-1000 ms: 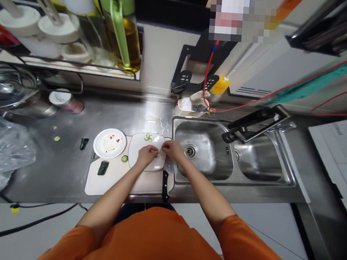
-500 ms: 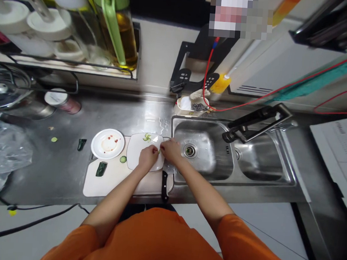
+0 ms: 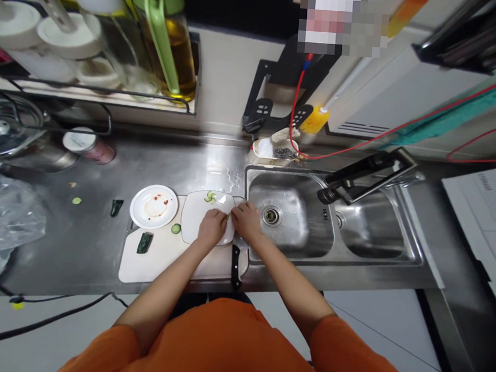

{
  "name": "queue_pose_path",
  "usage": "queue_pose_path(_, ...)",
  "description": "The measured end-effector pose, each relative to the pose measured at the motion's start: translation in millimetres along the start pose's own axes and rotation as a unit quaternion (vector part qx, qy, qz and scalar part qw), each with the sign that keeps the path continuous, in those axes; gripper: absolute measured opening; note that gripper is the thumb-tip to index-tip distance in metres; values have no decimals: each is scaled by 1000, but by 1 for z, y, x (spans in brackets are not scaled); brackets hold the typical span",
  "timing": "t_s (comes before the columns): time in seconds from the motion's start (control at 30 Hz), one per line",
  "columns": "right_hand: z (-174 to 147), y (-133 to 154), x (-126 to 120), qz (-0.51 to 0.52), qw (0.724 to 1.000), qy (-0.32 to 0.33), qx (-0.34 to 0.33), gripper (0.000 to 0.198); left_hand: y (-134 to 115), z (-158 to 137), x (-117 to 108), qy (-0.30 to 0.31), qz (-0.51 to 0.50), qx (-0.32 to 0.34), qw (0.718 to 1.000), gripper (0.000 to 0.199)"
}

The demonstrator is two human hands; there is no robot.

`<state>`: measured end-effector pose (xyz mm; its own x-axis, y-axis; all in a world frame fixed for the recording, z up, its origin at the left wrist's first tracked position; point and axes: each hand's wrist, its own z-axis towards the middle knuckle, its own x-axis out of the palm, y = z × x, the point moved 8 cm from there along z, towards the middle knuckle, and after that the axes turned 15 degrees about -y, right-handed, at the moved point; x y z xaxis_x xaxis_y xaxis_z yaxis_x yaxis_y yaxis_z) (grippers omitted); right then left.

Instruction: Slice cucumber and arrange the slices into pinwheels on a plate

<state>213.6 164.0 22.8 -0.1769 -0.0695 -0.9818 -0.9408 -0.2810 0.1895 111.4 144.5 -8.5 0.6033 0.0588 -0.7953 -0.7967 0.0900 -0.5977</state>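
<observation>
Over the right side of a white square plate, my left hand and my right hand meet with bent, closed fingers. A small green cucumber slice shows between their fingertips, partly hidden. Several thin cucumber slices lie fanned out near the plate's far edge. The plate rests on a pale cutting board, which also bears a dark cucumber chunk and a round cut cucumber piece. Below my right hand lies a knife with a black handle.
A round white plate with red bits overlaps the board's far left corner. Another cucumber end lies on the steel counter. To the right are a double sink and a black faucet; a plastic bag sits left.
My right hand has shifted slightly right and its fingers have turned over the slice. My left fingers are curled a little more. The plates, board and knife stay put.
</observation>
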Motion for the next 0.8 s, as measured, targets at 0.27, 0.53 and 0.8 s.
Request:
queue_pose_path(0.27,-42,7,11,-25,999,23,11,40,-4,-8,-4,-63,-10,78,995,22)
queue_pose_path(0.53,-48,9,27,-43,998,40,22,46,-4,-8,-4,-74,-1,90,993,23)
queue_pose_path(0.8,-47,9,24,-48,998,43,28,45,-3,-9,-3,-78,5,92,993,23)
